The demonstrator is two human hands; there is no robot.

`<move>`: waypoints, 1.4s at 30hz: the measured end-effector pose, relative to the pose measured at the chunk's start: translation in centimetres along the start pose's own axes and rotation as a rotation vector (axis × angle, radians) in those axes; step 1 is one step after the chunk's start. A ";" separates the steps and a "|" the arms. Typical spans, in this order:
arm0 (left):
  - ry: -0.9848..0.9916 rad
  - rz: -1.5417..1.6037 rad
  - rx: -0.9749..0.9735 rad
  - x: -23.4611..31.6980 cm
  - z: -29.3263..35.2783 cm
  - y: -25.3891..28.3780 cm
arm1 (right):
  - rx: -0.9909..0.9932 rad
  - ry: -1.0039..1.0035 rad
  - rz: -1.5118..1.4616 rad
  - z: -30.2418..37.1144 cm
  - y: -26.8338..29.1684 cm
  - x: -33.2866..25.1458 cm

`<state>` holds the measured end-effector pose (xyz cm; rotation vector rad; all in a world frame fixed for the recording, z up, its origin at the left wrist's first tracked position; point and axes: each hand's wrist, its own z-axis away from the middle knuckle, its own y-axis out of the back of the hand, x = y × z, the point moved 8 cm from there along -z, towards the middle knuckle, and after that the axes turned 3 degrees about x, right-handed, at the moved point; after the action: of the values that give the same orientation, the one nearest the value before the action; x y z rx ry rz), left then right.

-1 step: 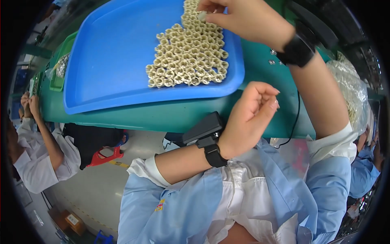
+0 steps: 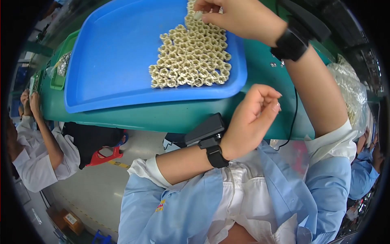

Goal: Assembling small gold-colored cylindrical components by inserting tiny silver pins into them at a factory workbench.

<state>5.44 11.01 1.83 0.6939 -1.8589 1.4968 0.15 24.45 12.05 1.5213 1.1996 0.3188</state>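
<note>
A large blue tray (image 2: 109,53) lies on the green tabletop. On its right side, small cream cup-shaped pieces (image 2: 191,57) stand close together, openings up, in a block that narrows toward the far edge. Over the far end of this block, my right hand (image 2: 237,16) pinches a small pale part (image 2: 198,15) between thumb and fingers. My left hand (image 2: 250,122) is raised just in front of the tray's near right corner. Its fingers curl toward the thumb, and whatever they may hold is hidden. Both wrists wear black straps with dark devices.
Beyond the tray's left edge sits a green bin (image 2: 61,67) with a bag of shiny parts. Small metal bits (image 2: 277,64) lie right of the tray. A black cable (image 2: 294,118) hangs over the edge. A clear plastic bag (image 2: 349,93) is at right. Another person (image 2: 40,154) works at left.
My right hand has shifted slightly left, still pinching the small pale part. The tray and its pieces sit a little farther right in the picture. My left hand has barely moved.
</note>
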 end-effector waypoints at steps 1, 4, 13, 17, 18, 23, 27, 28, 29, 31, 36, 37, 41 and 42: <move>-0.011 -0.008 -0.018 0.0 0.0 -0.1 | -0.002 0.013 0.018 -1.1 -0.7 0.2; -0.035 -0.023 -0.041 0.3 0.1 -0.4 | -0.048 0.071 0.029 -3.0 -2.6 0.0; -0.075 -0.111 -0.080 1.2 0.3 -1.0 | -0.180 0.197 0.161 -3.5 -4.6 -0.5; -0.068 -0.099 -0.079 1.2 0.4 -1.0 | -0.086 0.188 0.086 -3.2 -3.3 -0.7; -0.060 -0.091 -0.079 1.1 0.4 -1.1 | -0.034 0.179 0.062 -3.0 -2.5 -0.8; -0.041 -0.086 -0.077 0.6 0.3 -0.9 | 0.119 -0.032 -0.127 2.3 3.9 -2.1; -0.024 -0.088 -0.005 0.4 0.0 -0.5 | 0.204 -0.112 0.001 10.7 7.5 -0.5; -0.034 -0.110 0.008 0.5 0.0 -0.3 | 0.272 -0.215 0.056 13.2 8.5 0.6; -0.037 -0.112 -0.006 0.5 -0.1 -0.7 | 0.345 -0.335 0.141 16.4 10.2 1.4; -0.042 -0.087 -0.020 0.3 -0.2 -1.2 | 0.426 -0.468 0.244 22.4 12.5 2.9; -0.023 -0.162 -0.050 0.3 0.1 -1.8 | 0.581 -1.007 0.523 36.9 16.5 7.9; -0.020 -0.162 -0.033 0.4 0.0 -1.6 | 0.588 -1.019 0.530 37.6 16.5 8.6; -0.026 -0.176 -0.034 0.4 0.0 -1.2 | 0.407 -1.023 0.662 37.0 15.7 12.1; -0.031 -0.184 -0.036 0.3 0.0 -1.2 | 0.401 -0.910 0.681 35.8 15.4 12.5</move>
<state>6.16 10.78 2.86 0.8507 -1.7882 1.3391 39.99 15.88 7.94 2.0607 -0.0004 -0.1987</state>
